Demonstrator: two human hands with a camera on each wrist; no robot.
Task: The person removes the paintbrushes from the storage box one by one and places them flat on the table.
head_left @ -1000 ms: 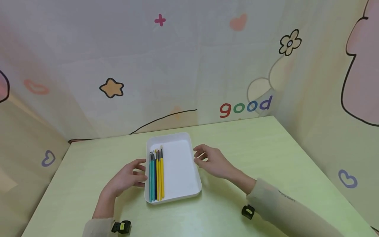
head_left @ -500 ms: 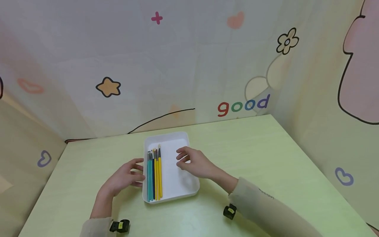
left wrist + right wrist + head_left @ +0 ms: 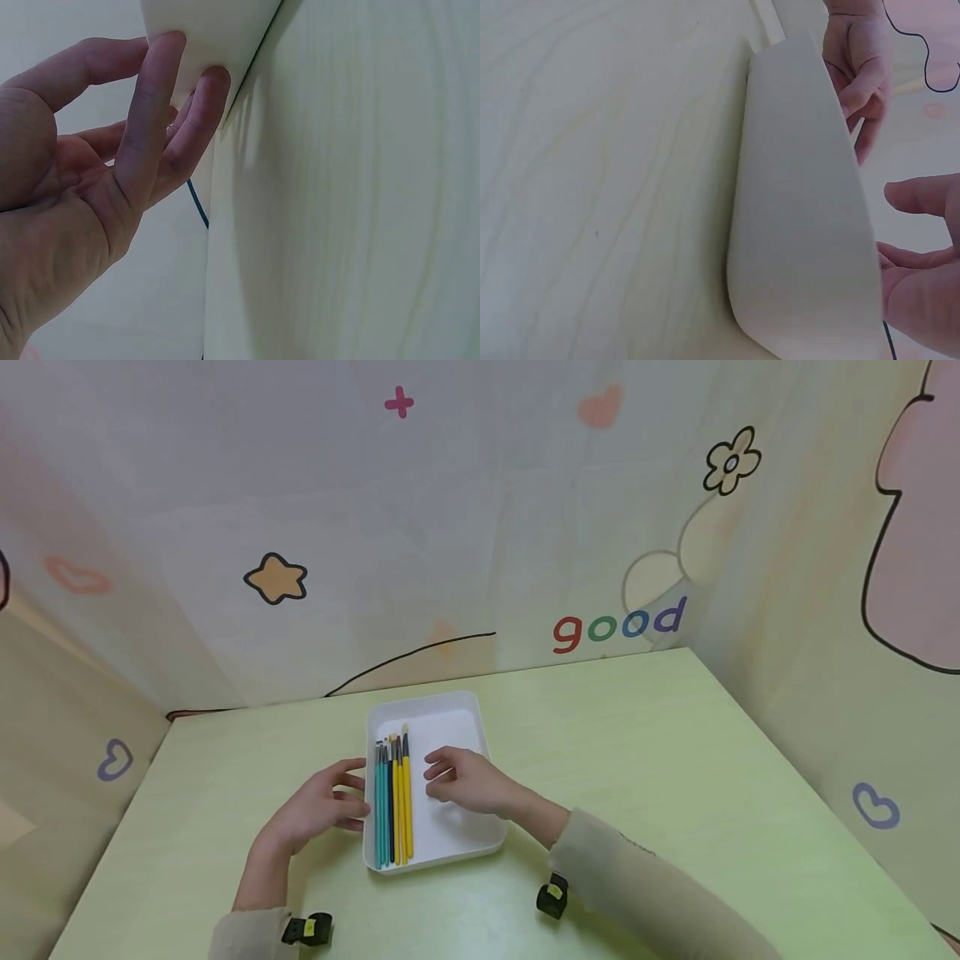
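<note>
A white tray (image 3: 457, 714) lies on the table, with several paintbrushes (image 3: 394, 802) side by side along its left wall: teal, dark blue and yellow handles, bristles toward the back. Against the tray's left outer wall rests my left hand (image 3: 318, 806), fingers spread; the left wrist view shows its fingertips (image 3: 214, 79) touching that wall. My right hand (image 3: 468, 783) hovers over the bare right half of the tray, fingers loosely bent and holding nothing, a short gap from the nearest yellow brush. In the right wrist view, the tray's side (image 3: 799, 202) hides the brushes.
The pale green table (image 3: 615, 752) extends on both sides of the tray. A printed cloth (image 3: 450, 527) with a star, a flower and the word "good" stands behind and at both sides. A black strap device (image 3: 307, 930) sits at each wrist.
My right hand has moved left, from beside the tray's right wall to over the tray, close to the brushes. The left hand and the brushes stay where they were.
</note>
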